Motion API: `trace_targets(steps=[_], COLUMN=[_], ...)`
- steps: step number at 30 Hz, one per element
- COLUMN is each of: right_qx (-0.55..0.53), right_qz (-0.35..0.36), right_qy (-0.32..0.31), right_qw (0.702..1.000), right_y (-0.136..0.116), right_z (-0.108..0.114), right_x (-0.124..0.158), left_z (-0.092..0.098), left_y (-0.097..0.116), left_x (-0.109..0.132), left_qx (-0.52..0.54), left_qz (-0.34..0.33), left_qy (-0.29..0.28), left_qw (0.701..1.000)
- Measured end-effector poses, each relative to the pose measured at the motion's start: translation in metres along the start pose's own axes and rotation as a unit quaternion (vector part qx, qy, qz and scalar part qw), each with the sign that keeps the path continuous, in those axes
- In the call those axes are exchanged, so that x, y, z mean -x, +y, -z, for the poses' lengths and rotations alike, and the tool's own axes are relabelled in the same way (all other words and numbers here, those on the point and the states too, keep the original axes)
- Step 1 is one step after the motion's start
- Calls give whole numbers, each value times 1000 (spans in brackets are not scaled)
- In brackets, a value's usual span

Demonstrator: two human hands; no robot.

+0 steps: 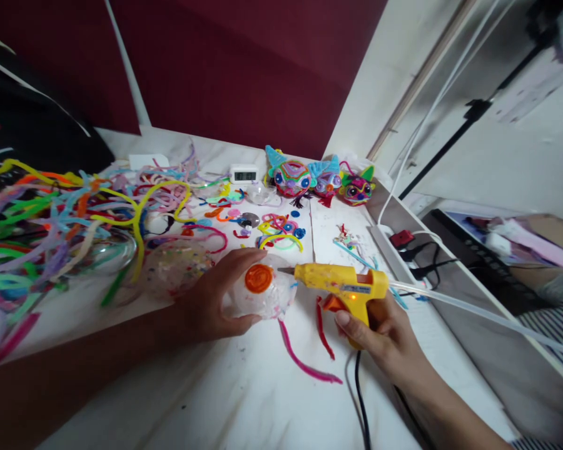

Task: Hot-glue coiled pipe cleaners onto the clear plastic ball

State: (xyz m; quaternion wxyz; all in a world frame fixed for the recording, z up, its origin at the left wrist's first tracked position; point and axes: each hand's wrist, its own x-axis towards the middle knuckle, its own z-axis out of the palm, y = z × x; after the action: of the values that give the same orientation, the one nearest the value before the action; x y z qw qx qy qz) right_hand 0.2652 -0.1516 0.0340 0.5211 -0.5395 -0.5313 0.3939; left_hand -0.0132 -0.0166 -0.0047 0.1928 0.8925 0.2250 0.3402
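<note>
My left hand (216,294) is wrapped round a clear plastic ball (267,294) that has an orange spiral disc (258,278) on its top. In my right hand (385,337) is a yellow hot glue gun (342,284), index finger at the orange trigger, with a clear glue stick (450,303) jutting out behind. The gun's nozzle points left and almost touches the ball's right side. A pink pipe cleaner (300,359) and a red one (323,331) lie on the white table (244,400) just below the ball and gun.
A big tangle of coloured pipe cleaners (51,219) fills the left side. Three finished decorated animal-face balls (323,181) stand at the back, beside a small digital clock (244,174). Small coiled pieces (276,228) lie mid-table. A power strip with plugs (403,247) sits on the right edge.
</note>
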Motion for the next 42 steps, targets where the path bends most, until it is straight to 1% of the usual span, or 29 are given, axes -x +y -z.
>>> trace_targets(steps=[8, 14, 21, 28, 34, 42], right_qx=[-7, -10, 6, 14, 2, 18], right_qz=[-17, -22, -36, -39, -28, -44], right_qy=[-9, -14, -19, -24, -14, -21], right_qw=[1000, 1000, 999, 999, 1000, 999], right_y=[5, 4, 1, 3, 5, 2], right_z=[-3, -2, -2, 0, -1, 0], right_x=[0, 2, 2, 6, 4, 7], left_z=[1, 0, -1, 0, 0, 0], left_y=[3, 3, 3, 4, 5, 5], left_x=[0, 0, 1, 1, 2, 2], left_qx=[6, 9, 9, 13, 11, 13], left_qz=[8, 0, 7, 14, 20, 21], left_qy=[-9, -2, -3, -3, -15, -13], left_qw=[1000, 1000, 1000, 1000, 1000, 1000])
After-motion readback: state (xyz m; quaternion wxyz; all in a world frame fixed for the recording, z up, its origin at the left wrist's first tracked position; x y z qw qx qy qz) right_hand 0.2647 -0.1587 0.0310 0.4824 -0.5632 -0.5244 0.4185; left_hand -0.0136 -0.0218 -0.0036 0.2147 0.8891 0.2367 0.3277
